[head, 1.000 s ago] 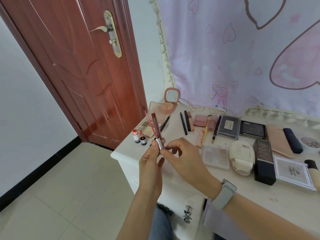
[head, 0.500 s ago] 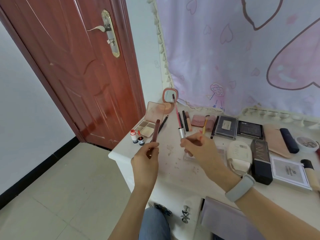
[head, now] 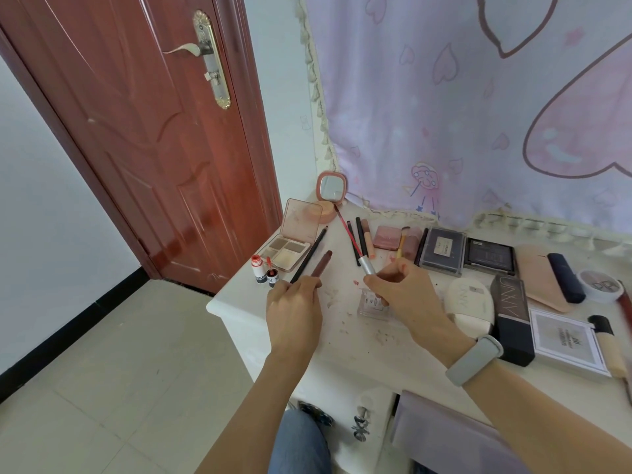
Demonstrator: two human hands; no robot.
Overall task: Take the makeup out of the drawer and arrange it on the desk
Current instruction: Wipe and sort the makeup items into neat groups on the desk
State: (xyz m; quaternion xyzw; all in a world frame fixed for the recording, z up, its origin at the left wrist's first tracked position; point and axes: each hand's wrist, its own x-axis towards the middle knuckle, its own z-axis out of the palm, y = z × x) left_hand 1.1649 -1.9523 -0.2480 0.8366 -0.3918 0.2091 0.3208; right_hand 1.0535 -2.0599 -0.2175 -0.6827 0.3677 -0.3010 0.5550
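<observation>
My left hand (head: 294, 313) holds a dark red lip gloss tube (head: 322, 263), tilted up to the right over the white desk (head: 345, 350). My right hand (head: 407, 295) pinches the silver cap of the gloss wand (head: 354, 241), whose thin red stem points up and left toward the pink compact mirror (head: 330, 189). Tube and wand are apart. Under my right hand lies a small clear palette (head: 371, 304). An open eyeshadow palette (head: 290, 244) and two small red bottles (head: 265, 270) sit at the desk's left corner.
Pencils (head: 359, 237), a pink blush (head: 387, 237), dark palettes (head: 443, 249), a white compact (head: 470, 307), a black box (head: 511, 318) and a white card box (head: 564, 340) fill the desk. An open drawer (head: 444, 436) is at the lower right. A red door (head: 136, 131) stands left.
I pulled the wand out of the tube; my hands moved apart and lowered toward the desk, left with the tube, right with the wand.
</observation>
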